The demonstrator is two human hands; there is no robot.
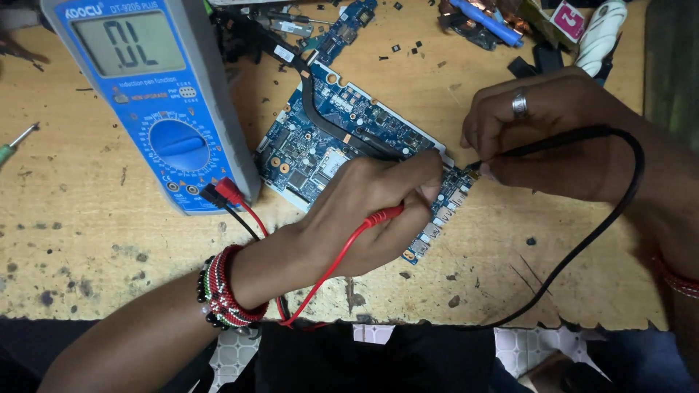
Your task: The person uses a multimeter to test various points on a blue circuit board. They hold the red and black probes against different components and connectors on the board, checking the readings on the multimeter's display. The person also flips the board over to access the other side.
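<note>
The blue multimeter stands left of the blue circuit board. The left hand pinches the red probe; the right hand grips the black probe, tip apparently at the board's edge. Both tips should stay steady.

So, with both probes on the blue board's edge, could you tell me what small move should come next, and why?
Probably hold both tips steady and glance at the multimeter. The left hand grips the red probe and the right hand the black probe, both down at the circuit board edge.
</note>
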